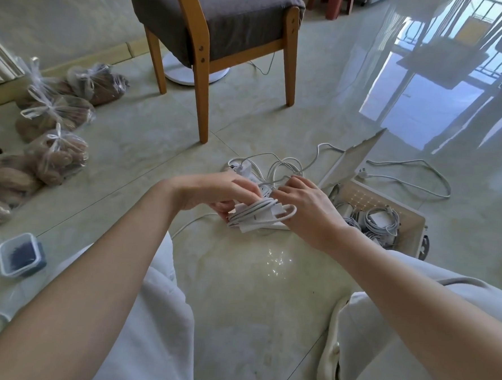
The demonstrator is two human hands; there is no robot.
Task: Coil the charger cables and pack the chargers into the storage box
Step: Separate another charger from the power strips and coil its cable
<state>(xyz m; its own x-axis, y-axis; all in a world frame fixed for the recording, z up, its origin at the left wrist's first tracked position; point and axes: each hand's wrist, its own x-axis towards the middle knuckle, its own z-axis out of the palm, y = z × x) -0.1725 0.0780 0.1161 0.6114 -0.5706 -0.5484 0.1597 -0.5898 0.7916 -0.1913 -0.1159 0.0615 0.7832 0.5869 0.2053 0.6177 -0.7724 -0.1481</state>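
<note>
White charger (pixel 257 217), long axis left-right, between left hand (pixel 214 193), right hand (pixel 304 206)

Bare: left hand (pixel 211 192), right hand (pixel 310 208), both forearms. Trousers (pixel 154 316): white, loose cloth (creased at the knees), worn on both legs. Slipper (pixel 325 364): cream, rounded, seen near right.

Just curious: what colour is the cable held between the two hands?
White. The cable shows best in the head view, the only one.

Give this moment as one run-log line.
step: coiling | left hand: holds charger | right hand: pinches cable | storage box: open, coiled chargers inside
</note>
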